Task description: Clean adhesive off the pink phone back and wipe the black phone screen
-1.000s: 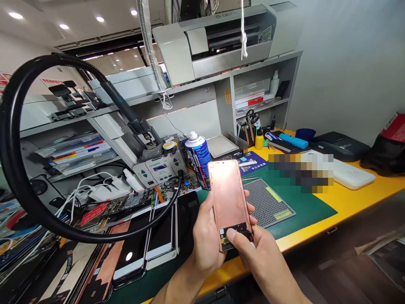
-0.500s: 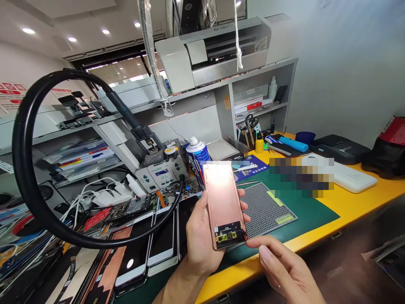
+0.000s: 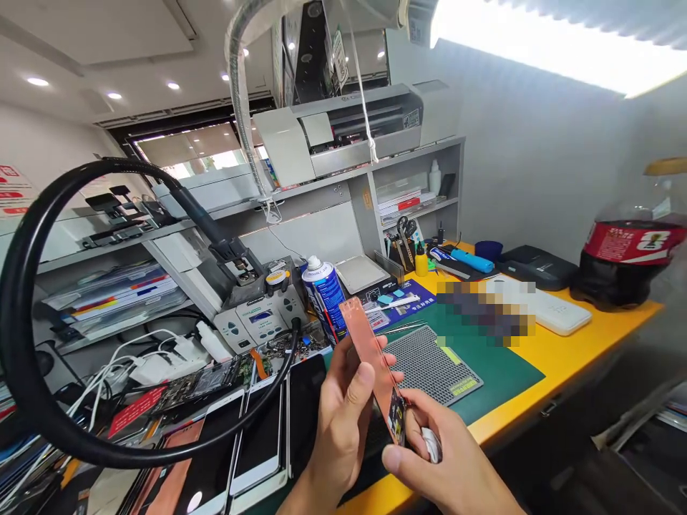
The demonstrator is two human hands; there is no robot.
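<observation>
A phone screen panel (image 3: pixel 366 350), its copper-coloured back facing me and black flex parts at the lower end, stands tilted over the bench. My left hand (image 3: pixel 343 415) is closed around its long edges, thumb on the near side and fingertips showing past the far edge. At the lower end, my right hand (image 3: pixel 437 447) has its thumb and forefinger against the panel's corner. Its curled fingers hold a small white crumpled wad (image 3: pixel 431 445), whose material I cannot make out. Beyond the hands lies a grey perforated mat (image 3: pixel 429 365) on a green work mat (image 3: pixel 509 372).
Several phones and screens (image 3: pixel 257 436) lie on the left under a looping black hose (image 3: pixel 16 343). A spray can (image 3: pixel 323 286) stands by the rework station (image 3: pixel 257 318). At right are a white device (image 3: pixel 547 304), a black case (image 3: pixel 537 266) and a cola bottle (image 3: pixel 633 250).
The panel has been turned from nearly face-on to a steep slant. My right hand has come in to its lower corner, and the white wad now shows. The view has shifted to the right.
</observation>
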